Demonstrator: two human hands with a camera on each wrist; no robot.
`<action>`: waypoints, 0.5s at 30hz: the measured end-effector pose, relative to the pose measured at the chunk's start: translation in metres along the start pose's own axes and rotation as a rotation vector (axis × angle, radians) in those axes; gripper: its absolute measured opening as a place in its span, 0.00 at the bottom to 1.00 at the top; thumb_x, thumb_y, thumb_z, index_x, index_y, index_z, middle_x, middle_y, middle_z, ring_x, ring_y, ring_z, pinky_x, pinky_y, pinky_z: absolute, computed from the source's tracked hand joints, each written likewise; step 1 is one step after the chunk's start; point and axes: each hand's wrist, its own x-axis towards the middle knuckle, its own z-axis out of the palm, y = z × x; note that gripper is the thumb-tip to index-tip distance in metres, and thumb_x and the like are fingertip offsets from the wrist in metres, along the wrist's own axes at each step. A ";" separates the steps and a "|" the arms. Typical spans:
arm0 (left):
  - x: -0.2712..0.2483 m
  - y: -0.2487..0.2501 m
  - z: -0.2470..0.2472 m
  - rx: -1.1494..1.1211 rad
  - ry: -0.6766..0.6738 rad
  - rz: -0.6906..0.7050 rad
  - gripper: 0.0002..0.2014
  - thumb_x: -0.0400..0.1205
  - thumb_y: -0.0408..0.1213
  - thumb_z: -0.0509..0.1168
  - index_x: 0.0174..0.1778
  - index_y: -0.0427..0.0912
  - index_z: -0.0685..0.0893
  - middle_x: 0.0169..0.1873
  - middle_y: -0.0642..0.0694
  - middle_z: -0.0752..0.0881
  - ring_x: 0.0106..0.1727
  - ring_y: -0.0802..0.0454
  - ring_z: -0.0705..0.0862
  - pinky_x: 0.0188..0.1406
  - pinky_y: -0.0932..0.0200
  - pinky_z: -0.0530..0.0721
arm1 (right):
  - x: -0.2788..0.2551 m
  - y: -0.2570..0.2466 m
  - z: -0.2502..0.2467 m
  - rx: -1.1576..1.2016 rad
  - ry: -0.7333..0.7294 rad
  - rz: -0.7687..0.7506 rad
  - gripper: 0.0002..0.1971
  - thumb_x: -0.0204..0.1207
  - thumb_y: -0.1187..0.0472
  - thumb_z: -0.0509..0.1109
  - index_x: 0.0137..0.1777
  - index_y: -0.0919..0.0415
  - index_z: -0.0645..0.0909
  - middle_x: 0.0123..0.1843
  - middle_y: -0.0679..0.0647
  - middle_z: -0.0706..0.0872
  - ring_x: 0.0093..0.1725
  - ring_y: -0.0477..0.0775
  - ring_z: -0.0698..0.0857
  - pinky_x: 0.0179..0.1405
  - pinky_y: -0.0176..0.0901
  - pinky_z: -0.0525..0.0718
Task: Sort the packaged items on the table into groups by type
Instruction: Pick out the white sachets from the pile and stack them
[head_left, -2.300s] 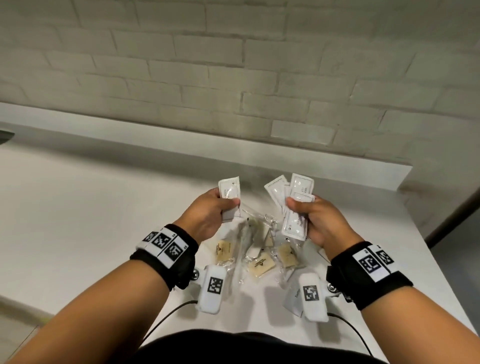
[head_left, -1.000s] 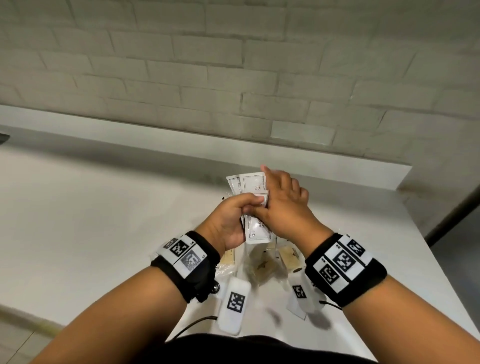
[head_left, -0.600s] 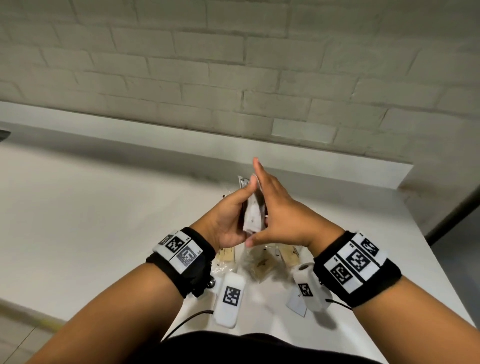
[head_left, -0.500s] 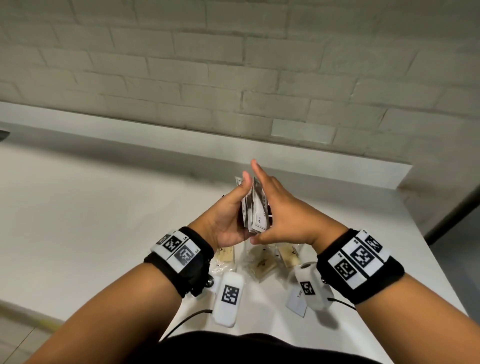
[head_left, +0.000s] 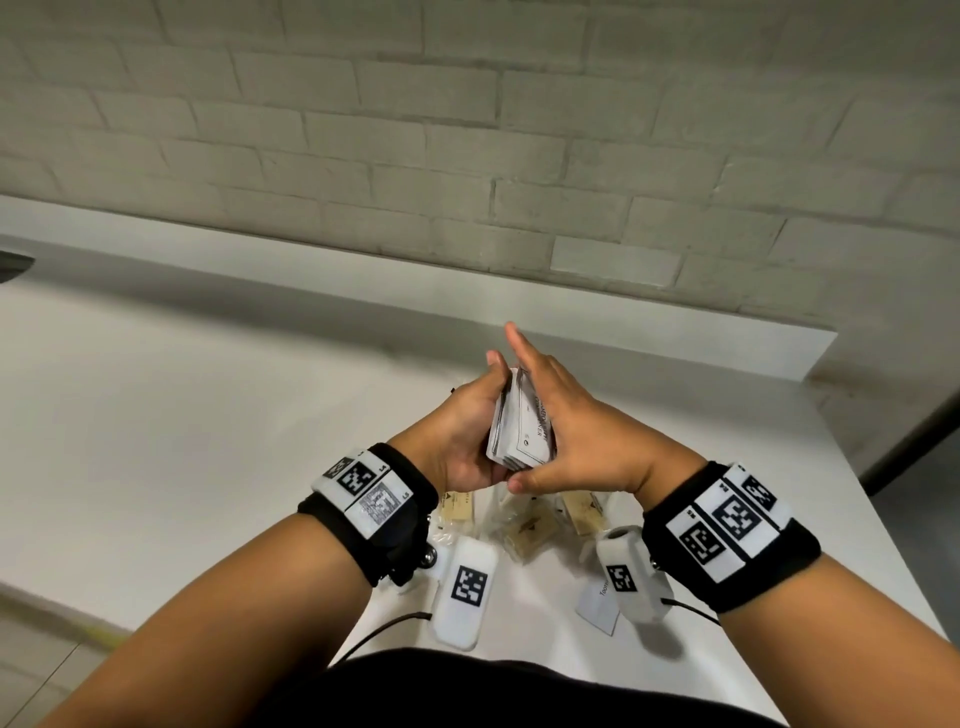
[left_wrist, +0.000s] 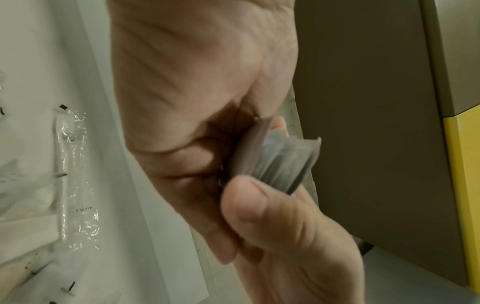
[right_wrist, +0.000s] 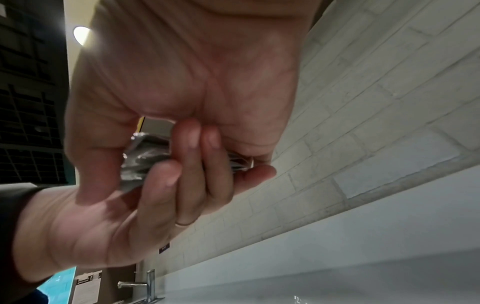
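Observation:
A stack of white sachets stands on edge above the table, sandwiched between my two hands. My left hand cups it from the left with fingers curled over its far side, which the right wrist view shows on the stack. My right hand lies flat against the stack's printed face with fingers straight and thumb under the bottom edge. The left wrist view shows that thumb against the stack's edge. Under my hands lie clear packets with brown contents.
One white sachet lies on the white table near the front edge, under my right wrist. Clear crinkly wrappers lie on the table in the left wrist view. A brick wall backs the table; its right end drops off.
The hands were apart, each holding white sachets. They came together and merged them into one stack, which turned on edge as my right fingers straightened.

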 end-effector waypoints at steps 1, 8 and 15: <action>-0.001 0.000 0.002 -0.018 -0.004 0.005 0.37 0.80 0.68 0.40 0.54 0.43 0.84 0.36 0.42 0.91 0.36 0.47 0.91 0.31 0.59 0.88 | 0.000 0.000 0.000 0.002 0.010 -0.001 0.69 0.58 0.53 0.85 0.77 0.28 0.27 0.77 0.44 0.59 0.78 0.45 0.61 0.76 0.44 0.69; 0.000 -0.008 0.010 -0.110 -0.072 0.044 0.37 0.80 0.66 0.52 0.76 0.41 0.72 0.54 0.40 0.83 0.53 0.44 0.85 0.45 0.55 0.89 | 0.000 0.002 -0.004 -0.035 0.005 0.010 0.74 0.50 0.43 0.86 0.75 0.29 0.23 0.80 0.44 0.55 0.81 0.49 0.55 0.81 0.55 0.62; -0.003 -0.007 0.007 -0.122 -0.097 0.025 0.12 0.84 0.37 0.56 0.42 0.36 0.82 0.30 0.41 0.86 0.30 0.47 0.88 0.30 0.60 0.88 | -0.004 0.003 -0.006 -0.004 0.005 0.014 0.73 0.53 0.49 0.87 0.74 0.29 0.23 0.81 0.48 0.57 0.80 0.46 0.58 0.80 0.47 0.66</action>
